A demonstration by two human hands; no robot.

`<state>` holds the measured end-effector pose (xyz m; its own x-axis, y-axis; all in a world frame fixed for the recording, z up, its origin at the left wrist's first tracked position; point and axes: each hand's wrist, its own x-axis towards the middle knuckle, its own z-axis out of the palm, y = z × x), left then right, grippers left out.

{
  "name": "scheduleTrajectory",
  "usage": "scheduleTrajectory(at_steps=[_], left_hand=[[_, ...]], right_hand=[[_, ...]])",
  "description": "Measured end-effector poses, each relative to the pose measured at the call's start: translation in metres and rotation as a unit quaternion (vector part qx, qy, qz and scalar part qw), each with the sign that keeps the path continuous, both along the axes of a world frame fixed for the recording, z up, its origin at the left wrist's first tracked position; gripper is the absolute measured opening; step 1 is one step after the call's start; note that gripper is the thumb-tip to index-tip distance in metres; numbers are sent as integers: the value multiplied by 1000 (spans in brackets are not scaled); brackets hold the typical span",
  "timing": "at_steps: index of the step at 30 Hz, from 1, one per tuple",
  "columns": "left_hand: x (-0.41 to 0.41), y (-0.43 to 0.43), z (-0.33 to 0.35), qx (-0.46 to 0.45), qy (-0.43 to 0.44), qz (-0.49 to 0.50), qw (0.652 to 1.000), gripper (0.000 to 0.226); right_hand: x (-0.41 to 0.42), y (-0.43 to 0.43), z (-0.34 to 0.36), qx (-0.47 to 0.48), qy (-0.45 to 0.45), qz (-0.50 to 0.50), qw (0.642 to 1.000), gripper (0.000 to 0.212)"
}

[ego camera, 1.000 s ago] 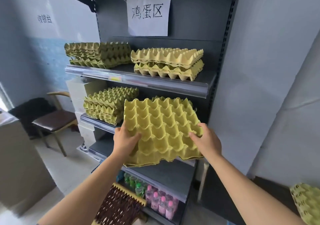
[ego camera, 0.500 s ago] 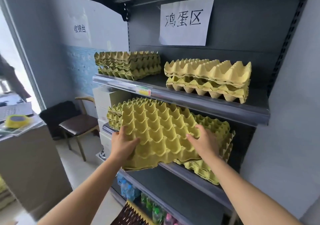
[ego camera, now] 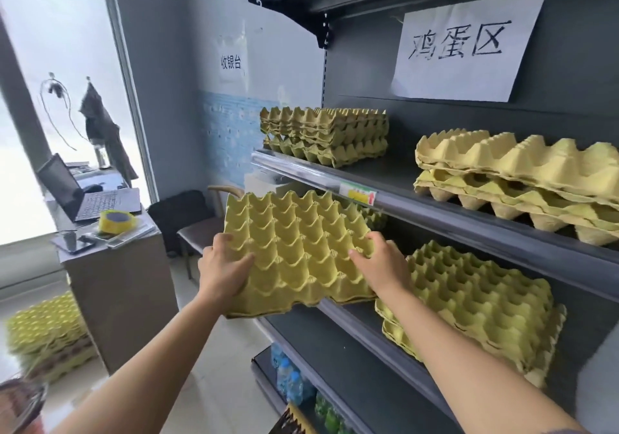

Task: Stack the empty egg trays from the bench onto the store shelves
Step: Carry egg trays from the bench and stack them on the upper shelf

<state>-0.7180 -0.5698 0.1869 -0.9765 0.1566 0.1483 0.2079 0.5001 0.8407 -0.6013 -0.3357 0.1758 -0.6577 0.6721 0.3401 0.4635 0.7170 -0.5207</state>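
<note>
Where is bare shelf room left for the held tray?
Upper grey metal shelf: bare gap between the greenish tray stack and the yellow tray stack. The dark shelf under the held yellow-green egg tray shows bare. Middle shelf: crowded with tray stacks.

A yellow-green empty egg tray (ego camera: pixel 298 249), cups up and tilted toward the camera, is held before the middle shelf (ego camera: pixel 368 326).

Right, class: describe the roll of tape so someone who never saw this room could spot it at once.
Find the counter by the window, left of the shelves. Beside the open laptop lies the tape roll, the only yellow ring on that counter.
</note>
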Motion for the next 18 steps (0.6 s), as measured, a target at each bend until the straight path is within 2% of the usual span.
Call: scheduleTrajectory(at_steps=[5, 8, 10, 13, 18], left_hand=[[-37, -43, 7, -4, -23, 19, 1000, 45], [-61, -71, 12, 15, -27, 29, 999, 52], [-77, -84, 19, 27, -13, 29, 999, 55], [-97, -90, 31, 41, 16, 21, 999, 41], [-111, -65, 56, 78, 67, -24, 994, 41]], right_hand=[[-45, -41, 5, -8, -5, 27, 1000, 53], [-72, -68, 14, 2, 16, 36, 999, 53], [-87, -83, 24, 18, 40, 32, 999, 53], [-98, -93, 42, 49, 82, 20, 995, 51], [-86, -87, 79, 96, 134, -24, 986, 49]])
